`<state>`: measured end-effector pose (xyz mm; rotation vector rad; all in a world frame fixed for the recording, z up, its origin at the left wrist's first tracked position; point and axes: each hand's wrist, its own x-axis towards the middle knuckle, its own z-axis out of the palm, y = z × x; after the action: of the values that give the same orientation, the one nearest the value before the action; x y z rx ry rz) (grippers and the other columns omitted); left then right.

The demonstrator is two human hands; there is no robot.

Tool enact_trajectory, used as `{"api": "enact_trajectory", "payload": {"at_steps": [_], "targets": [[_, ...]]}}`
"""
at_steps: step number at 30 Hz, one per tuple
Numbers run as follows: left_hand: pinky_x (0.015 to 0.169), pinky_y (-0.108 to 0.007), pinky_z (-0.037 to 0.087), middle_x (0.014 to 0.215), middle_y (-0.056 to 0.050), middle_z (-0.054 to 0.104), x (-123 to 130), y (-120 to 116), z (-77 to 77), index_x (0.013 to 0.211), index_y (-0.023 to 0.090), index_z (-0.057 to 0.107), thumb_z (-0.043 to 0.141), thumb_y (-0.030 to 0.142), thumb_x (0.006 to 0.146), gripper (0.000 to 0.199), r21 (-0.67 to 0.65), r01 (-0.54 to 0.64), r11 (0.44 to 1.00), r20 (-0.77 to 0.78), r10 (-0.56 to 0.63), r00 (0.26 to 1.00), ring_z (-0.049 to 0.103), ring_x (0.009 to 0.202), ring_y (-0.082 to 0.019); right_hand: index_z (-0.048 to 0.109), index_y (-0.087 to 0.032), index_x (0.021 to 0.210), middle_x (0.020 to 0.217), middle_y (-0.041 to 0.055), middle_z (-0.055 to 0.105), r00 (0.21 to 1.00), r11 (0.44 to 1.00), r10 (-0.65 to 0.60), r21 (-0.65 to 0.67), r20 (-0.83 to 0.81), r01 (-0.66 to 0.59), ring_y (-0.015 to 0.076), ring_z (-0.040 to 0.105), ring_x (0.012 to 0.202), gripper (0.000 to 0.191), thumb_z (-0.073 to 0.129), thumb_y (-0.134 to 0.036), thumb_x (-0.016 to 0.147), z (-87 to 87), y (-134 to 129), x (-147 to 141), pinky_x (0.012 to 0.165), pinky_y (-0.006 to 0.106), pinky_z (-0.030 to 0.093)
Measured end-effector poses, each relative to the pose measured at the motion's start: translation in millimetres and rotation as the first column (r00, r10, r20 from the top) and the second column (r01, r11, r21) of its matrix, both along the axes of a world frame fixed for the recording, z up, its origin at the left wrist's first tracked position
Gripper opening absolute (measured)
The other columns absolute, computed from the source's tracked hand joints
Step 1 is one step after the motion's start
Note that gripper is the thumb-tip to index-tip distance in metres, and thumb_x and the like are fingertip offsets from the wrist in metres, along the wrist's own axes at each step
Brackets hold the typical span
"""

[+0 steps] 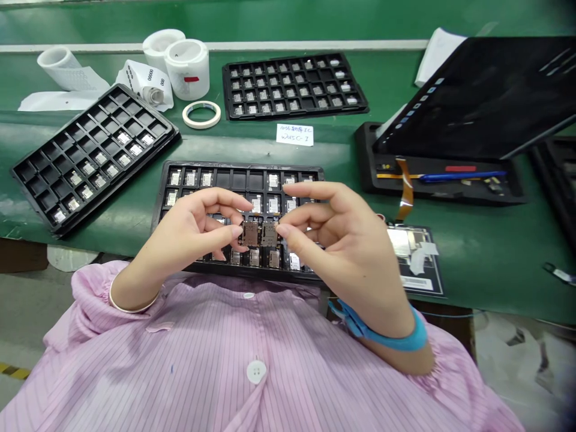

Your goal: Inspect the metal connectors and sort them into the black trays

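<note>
Hands, 2: L hand (pixel 193 231), 1 pc, thumb & fingertips pinched on L metal part (pixel 249 233); R hand (pixel 348 249), 1 pc, likewise pinching R metal part (pixel 269 234). Parts, 2 in all, side by side over nr. tray (pixel 239 180); contact betw. them unclear.

Compartment trays, 3, blk., part-filled: nr. tray, under hands; L tray (pixel 49 157), angled, approx. 12 parts; far tray (pixel 310 104), fuller.

Tape ring, wht. (pixel 202 125), 1. Handwritten label (pixel 294 135), 1, betw. far & nr. trays.

R side: blk. box (pixel 432 193), 1, w/ blue pen (pixel 463 177), 1, & tilted screen (pixel 486 96), 1.
</note>
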<state>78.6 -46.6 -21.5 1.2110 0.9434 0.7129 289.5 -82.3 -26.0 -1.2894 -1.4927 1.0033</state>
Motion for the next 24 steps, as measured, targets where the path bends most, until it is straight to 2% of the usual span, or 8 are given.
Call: {"api": "enact_trajectory", "payload": {"at_steps": [5, 24], "targets": [[0.046, -0.016, 0.057, 0.092, 0.0, 0.064, 0.0, -0.2, 0.3, 0.105, 0.019, 0.067, 0.068, 0.007, 0.082, 0.026, 0.0, -0.002, 1.0, -0.012, 0.002, 1.0, 0.071, 0.068, -0.013, 0.057, -0.025, 0.117, 0.077, -0.0005, 0.071, 1.0, 1.0, 0.005, -0.015, -0.015, -0.005, 0.0159, 0.061, 0.063, 0.034, 0.069, -0.016, 0.085, 0.6, 0.3, -0.7, 0.049, 0.029, 0.046], [0.045, -0.017, 0.058, 0.089, -0.001, 0.064, 1.8, 1.0, 1.6, 0.107, 0.016, 0.065, 0.068, 0.008, 0.08, 0.029, -0.028, -0.002, 1.0, -0.037, 0.001, 0.999, 0.071, 0.068, -0.015, 0.057, -0.024, 0.116, 0.076, -0.0009, 0.069, 0.999, 0.998, 0.011, -0.065, -0.042, -0.014, 0.0142, 0.058, 0.06, 0.033, 0.068, -0.018, 0.086, 0.3, -1.4, -1.4, 0.047, 0.027, 0.044]]}}
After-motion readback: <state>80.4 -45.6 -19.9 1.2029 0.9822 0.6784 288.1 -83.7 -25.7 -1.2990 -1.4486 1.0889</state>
